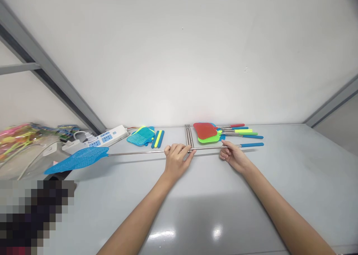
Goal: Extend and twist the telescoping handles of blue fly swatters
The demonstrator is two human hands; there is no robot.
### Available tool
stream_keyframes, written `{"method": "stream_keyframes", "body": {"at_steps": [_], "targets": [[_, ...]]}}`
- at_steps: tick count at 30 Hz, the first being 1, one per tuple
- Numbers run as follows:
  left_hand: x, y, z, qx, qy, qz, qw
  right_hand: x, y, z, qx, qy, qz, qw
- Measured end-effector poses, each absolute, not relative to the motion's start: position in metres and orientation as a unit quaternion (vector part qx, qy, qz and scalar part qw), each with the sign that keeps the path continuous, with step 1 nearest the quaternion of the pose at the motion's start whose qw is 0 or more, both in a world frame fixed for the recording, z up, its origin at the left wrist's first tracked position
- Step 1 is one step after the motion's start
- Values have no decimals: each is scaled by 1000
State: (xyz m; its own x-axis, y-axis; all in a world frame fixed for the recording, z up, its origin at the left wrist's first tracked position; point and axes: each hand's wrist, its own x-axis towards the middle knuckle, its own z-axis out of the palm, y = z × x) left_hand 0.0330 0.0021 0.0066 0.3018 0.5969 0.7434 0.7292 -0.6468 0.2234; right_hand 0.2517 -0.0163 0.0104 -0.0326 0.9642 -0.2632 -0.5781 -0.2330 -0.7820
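A long fly swatter [137, 152] with a blue mesh head and a blue grip lies crosswise before me, its metal rod drawn out. My left hand [177, 158] is closed around the middle of that rod. Nearer the blue grip, my right hand [232, 156] has its fingers curled on the rod, thumb and forefinger pinching it. Just beyond my left hand lie several bare metal rods [189, 135]. Behind my right hand is a pile of fly swatters with a red head [206, 131] on top and a green head [209, 138] below.
Loose mesh heads [141, 136] and several coloured grips [158, 139] lie at the back left. A white power strip [107, 136] with plugs stands beside clear bags [25, 143] of coloured items. A white wall [190, 61] rises behind the grey table [195, 217]. Pixelation covers the lower left corner.
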Motion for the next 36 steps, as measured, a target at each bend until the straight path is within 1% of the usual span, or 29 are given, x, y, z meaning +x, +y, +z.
{"method": "stream_keyframes", "body": {"at_steps": [4,10,25,32,36], "targets": [[32,2,6,-799,-412,-429,82,256,-17,13,-388,-250,691,557],[32,3,6,-794,-411,-439,91,257,-16,12,-392,-251,685,561],[33,1,8,-784,-430,-436,101,238,-22,6,-319,-259,736,537],[35,-2,9,-796,-419,-426,99,220,-30,8,-304,-256,778,487],[38,-4,7,-808,-406,-418,90,210,-32,5,-292,-257,787,479]]}}
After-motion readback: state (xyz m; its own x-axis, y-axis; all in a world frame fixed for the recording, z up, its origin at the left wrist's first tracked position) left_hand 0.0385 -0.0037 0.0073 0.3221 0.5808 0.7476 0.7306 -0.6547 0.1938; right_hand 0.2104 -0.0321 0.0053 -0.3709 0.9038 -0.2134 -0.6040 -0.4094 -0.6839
